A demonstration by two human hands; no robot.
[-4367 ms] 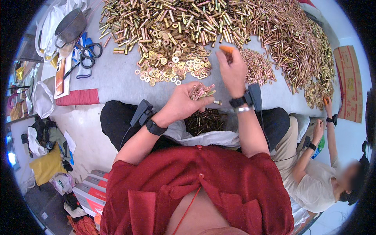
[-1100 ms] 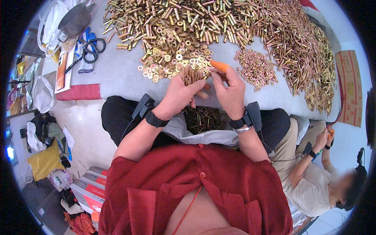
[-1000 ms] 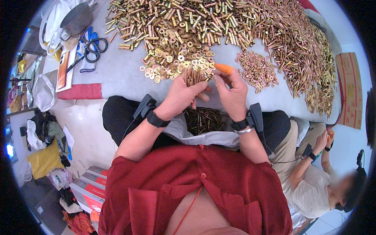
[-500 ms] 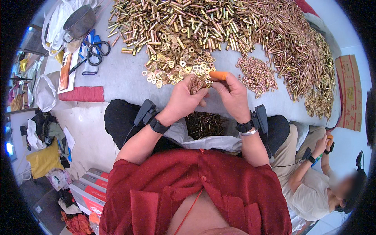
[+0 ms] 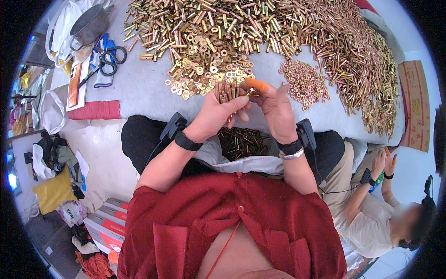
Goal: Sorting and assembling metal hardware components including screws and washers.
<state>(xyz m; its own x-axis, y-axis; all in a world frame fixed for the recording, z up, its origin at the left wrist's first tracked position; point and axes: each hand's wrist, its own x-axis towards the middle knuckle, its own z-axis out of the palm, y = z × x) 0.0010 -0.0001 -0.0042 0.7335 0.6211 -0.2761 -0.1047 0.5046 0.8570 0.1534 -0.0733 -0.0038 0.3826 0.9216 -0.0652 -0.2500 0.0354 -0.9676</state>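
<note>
My left hand is closed round a bunch of thin coppery bolts, ends pointing away from me. My right hand wears an orange finger cot on its index finger. Its thumb and index finger pinch a small shiny brass-coloured piece beside the bunch; whether it is a washer or a nut I cannot tell. Just beyond my hands lies a heap of flat gold washers. Small coppery nuts are piled to the right. Below my hands, a white sack in my lap holds many dark bolts.
Metal sleeves heap across the far grey table, with long bolts at right. Black scissors, a metal pot and a phone lie far left. A co-worker sits at my right.
My right hand has turned, its fingers more spread and the small brass piece now showing at the fingertips. The bunch in my left hand stands more upright. The view has shifted slightly.
</note>
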